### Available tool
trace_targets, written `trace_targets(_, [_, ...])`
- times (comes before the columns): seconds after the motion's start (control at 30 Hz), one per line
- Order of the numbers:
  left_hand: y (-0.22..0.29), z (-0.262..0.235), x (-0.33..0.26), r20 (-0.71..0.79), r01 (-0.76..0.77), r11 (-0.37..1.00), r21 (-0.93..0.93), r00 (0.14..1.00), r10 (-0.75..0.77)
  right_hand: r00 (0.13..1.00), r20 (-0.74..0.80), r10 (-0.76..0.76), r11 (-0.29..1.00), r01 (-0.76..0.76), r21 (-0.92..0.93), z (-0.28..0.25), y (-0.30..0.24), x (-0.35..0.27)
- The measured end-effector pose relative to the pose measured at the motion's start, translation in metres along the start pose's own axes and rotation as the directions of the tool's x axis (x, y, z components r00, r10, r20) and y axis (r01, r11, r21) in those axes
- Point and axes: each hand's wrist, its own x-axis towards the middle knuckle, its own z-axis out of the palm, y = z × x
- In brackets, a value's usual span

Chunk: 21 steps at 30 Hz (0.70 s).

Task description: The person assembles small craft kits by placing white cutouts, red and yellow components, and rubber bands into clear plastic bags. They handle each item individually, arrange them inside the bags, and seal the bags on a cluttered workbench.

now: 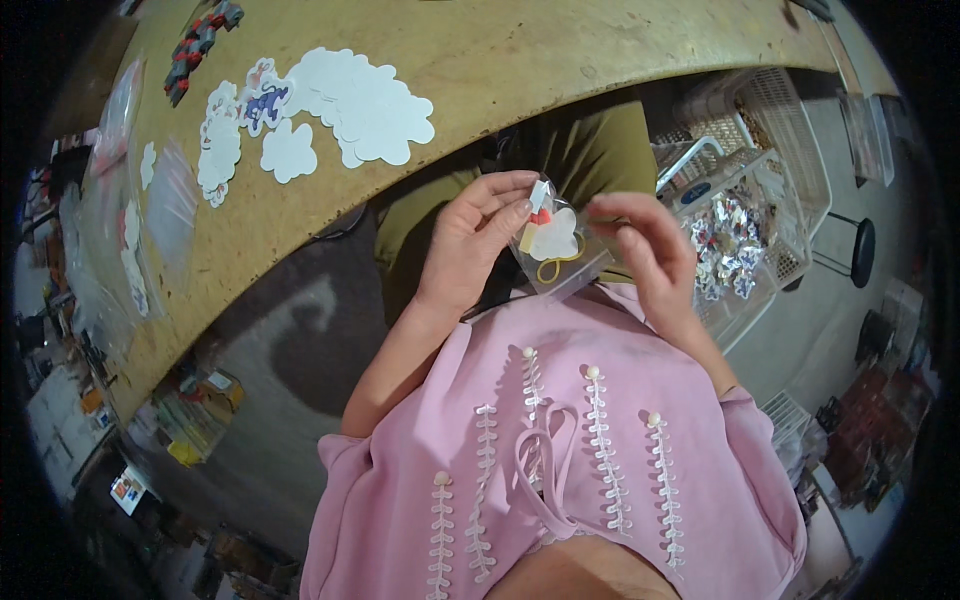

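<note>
Both my hands hold a small clear plastic bag [565, 250] over my lap. Inside it lie a white cloud-shaped card and a yellow elastic loop, and a small red and white piece sticks out at the bag's top. My left hand [475, 245] grips the bag's left side with its fingers curled around the top edge. At the bag's right edge my right hand [645, 245] pinches it between thumb and fingers. Below the hands is my pink top with white trim.
A worn wooden table [480, 60] arcs across the top. On it lie a pile of white cloud-shaped cards [360, 105], a printed sticker [262, 100], clear bags [170, 205] and dark red pieces [200, 40]. White plastic baskets [750, 215] with packed bags stand to my right.
</note>
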Motion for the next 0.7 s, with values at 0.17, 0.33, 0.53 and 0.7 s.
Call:
trace_targets(0.17, [0.006,0.01,-0.006,-0.004,-0.121,0.977,0.178,0.992,0.124,0.819,0.254,0.514,0.82,-0.557,0.136,0.001,0.004,0.023])
trace_targets(0.33, [0.015,0.002,-0.007,-0.071,0.048,0.999,-0.024,0.996,-0.05,0.843,0.238,0.482,0.801,-0.534,0.272,0.007,0.015,0.021])
trace_targets(0.53, [0.002,-0.006,-0.007,0.02,-0.025,0.993,0.118,1.0,0.023,0.844,0.181,0.506,0.784,-0.537,0.313,0.002,0.02,0.02])
trace_targets(0.7, [0.003,0.001,-0.003,-0.013,-0.123,0.974,0.191,0.992,0.128,0.868,0.193,0.458,0.783,-0.497,0.374,0.009,0.017,0.018])
